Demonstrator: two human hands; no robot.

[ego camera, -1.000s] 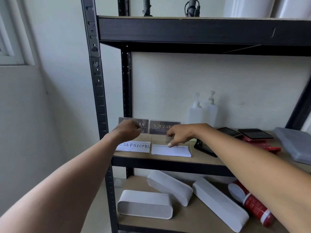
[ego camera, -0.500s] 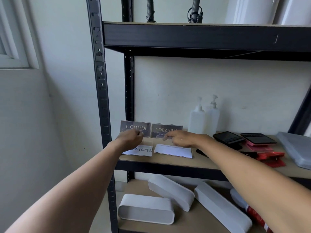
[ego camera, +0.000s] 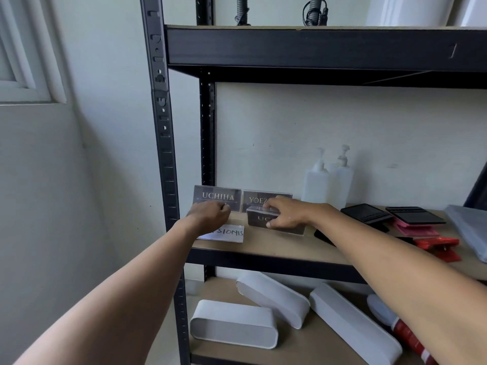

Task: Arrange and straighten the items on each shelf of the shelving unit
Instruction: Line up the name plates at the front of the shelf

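Right hand (ego camera: 286, 216) seemingly gripping dark nameplate (ego camera: 274, 223).

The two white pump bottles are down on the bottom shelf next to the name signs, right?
Not quite. The head view shows the two white pump bottles on the middle shelf, standing at the back wall next to the name signs, not on the bottom shelf.

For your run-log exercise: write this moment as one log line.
left hand: on handwritten sign | right hand: grips dark nameplate | middle shelf | step: straightening signs
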